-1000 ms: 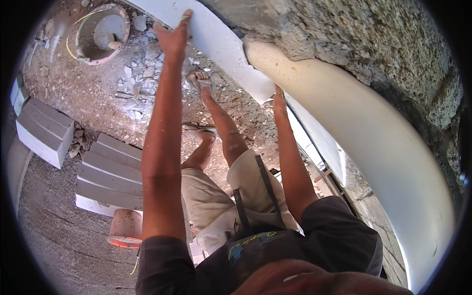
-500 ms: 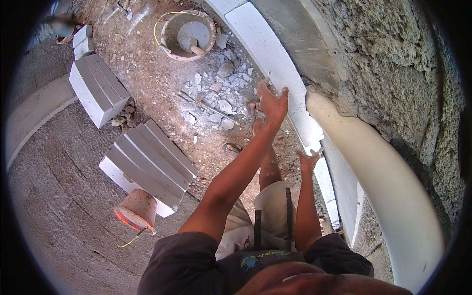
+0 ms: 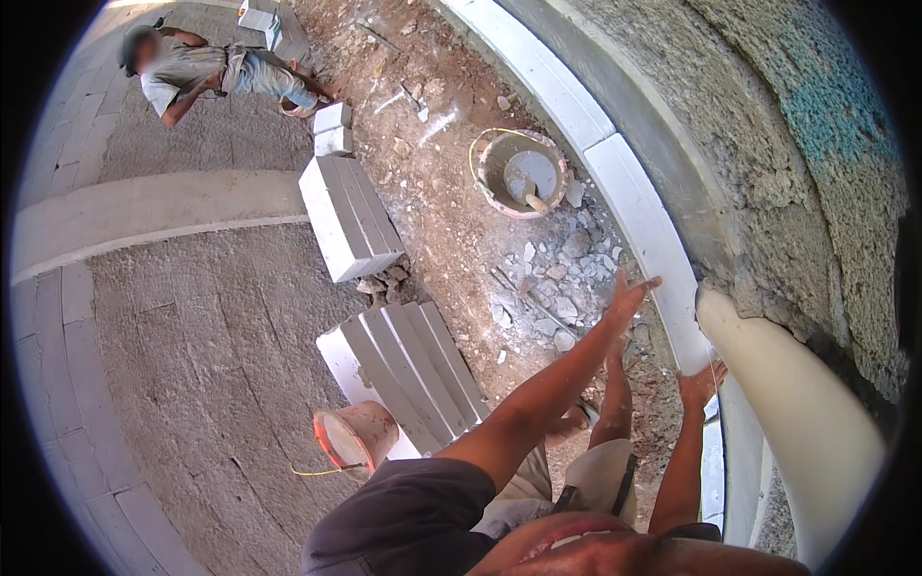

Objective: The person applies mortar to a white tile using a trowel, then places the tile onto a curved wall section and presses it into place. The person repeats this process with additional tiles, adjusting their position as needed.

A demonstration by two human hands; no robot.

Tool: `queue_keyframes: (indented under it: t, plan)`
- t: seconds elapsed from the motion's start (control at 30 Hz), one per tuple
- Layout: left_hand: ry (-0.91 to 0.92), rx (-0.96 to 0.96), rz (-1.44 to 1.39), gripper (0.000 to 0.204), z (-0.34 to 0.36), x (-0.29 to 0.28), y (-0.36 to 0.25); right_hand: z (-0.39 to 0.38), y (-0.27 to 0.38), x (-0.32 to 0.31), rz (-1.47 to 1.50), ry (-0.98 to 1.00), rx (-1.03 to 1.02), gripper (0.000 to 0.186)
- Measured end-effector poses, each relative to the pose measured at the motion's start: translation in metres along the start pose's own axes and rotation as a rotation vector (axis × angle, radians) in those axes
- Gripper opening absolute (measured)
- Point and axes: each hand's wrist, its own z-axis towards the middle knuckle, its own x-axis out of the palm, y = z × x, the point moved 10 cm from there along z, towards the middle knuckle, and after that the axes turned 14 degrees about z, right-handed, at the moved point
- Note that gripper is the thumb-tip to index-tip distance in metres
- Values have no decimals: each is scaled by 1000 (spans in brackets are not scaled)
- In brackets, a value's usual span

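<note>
The left hand (image 3: 631,298), spread, reaches farther forward than the right hand (image 3: 699,386).

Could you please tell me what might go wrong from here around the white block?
The right grip is at the near end of the white block, close to the thick cream pipe, so it could get pinched if the block shifts. Broken rubble lies close to the person's foot, so a careless step might bring a stumble or a cut.

The white block (image 3: 663,250) is matt, the pipe (image 3: 807,413) smooth, perhaps plastic
</note>
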Motion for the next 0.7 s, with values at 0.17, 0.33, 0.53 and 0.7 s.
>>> queue_keyframes:
  t: [0.17,0.33,0.53,0.7]
  plan:
    - [93,-28,-92,119,18,-18,-10,-42,8,1,29,-74,92,120]
    - [65,-127,-189,127,73,-52,24,-109,49,-4,125,-220,-36,114]
    - [295,187,-417,109,164,-32,14,-140,70,0,129,-295,-160,110]
    - [187,177,-602,104,156,-33,42,-152,53,-1,297,-207,-87,111]
